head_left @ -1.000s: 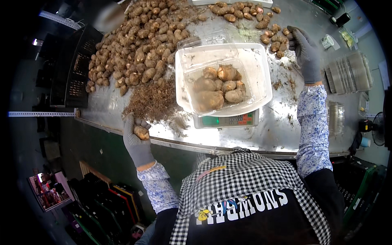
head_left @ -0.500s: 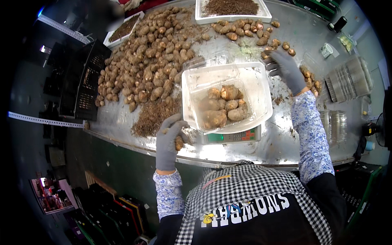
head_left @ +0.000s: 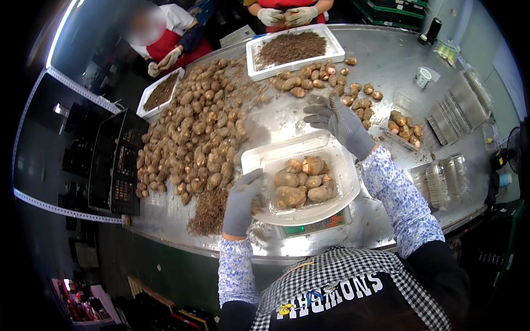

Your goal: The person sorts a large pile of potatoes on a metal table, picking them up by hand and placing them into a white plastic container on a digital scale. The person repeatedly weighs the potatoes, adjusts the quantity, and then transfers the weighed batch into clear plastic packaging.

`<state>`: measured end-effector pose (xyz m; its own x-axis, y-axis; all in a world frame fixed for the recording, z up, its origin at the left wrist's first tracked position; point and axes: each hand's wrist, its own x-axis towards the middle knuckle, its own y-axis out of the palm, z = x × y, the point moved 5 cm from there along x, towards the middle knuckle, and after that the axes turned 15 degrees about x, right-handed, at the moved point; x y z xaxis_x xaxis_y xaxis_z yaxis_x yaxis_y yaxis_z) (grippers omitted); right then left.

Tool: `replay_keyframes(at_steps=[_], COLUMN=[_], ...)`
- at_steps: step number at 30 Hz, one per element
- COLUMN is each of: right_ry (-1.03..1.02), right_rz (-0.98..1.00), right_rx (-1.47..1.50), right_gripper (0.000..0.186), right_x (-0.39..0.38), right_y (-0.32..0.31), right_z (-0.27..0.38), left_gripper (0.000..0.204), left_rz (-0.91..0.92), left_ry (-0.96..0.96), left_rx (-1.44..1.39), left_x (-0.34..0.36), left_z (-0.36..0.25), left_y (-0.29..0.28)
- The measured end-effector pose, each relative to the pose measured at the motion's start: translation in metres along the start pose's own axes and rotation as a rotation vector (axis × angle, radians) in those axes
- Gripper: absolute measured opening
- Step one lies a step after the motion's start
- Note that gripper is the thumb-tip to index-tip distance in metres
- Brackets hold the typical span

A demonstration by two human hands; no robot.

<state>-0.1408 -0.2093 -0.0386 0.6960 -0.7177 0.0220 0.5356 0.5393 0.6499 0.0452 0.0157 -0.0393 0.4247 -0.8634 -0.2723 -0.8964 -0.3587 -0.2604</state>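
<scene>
A white basin [head_left: 346,182] stands on a digital scale [head_left: 309,227]. Inside it lies a clear plastic box [head_left: 270,168] holding several brown taros [head_left: 290,177]. At the basin's left rim is my left hand [head_left: 242,205], grey-gloved, its fingers curled round a small taro [head_left: 256,205] that is mostly hidden. Over the far right of the basin, my right hand [head_left: 345,128], in the same kind of glove, has its fingers stretched apart and holds nothing. Loose taros [head_left: 361,105] lie just beyond it.
A big taro heap [head_left: 199,127] covers the left, with brown debris [head_left: 208,212] before it. White trays of debris [head_left: 292,47] stand at the back, near two people with gloved hands. At right are a filled clear box [head_left: 406,129] and stacked clear boxes [head_left: 461,105].
My right hand has moved left from the loose taros toward the basin, its fingers now spread. My left hand has come up against the basin's left rim. The view has shifted, showing two co-workers.
</scene>
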Motion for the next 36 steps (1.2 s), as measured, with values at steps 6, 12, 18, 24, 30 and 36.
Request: replay_keyframes(at_steps=[6,12,18,24,30,36], right_ry=[0.034,-0.590,-0.048,0.547,0.412,0.256], right_rz=[0.164,0.344,-0.286,-0.204,-0.246,-0.310], right_rx=[-0.575,-1.144,-0.879,-0.304,-0.208,-0.291], right_gripper=[0.030,0.029,0.030,0.041,0.031,0.025], right_x=[-0.098,-0.158,-0.175,-0.179,-0.172,-0.157], right_y=[0.010,0.043,0.007,-0.002,-0.013,0.008], right_z=[0.004,-0.003,-0.019,-0.042,-0.066,-0.040], left_gripper=[0.039,0.050,0.048,0.025,0.023,0.012], left_rz=[-0.255,-0.080,-0.043,0.127,0.295,0.345], left_ry=[0.037,-0.044,-0.065,-0.175,-0.262,-0.318], left_rx=[-0.001,0.193,-0.006,0.037,-0.249,-0.481], left_x=[-0.028,-0.065,-0.066,-0.052,-0.033,-0.026], left_z=[-0.014,0.017,0.026,0.042,0.064,0.069], left_y=[-0.028,0.024,0.026,0.026,0.026,0.014])
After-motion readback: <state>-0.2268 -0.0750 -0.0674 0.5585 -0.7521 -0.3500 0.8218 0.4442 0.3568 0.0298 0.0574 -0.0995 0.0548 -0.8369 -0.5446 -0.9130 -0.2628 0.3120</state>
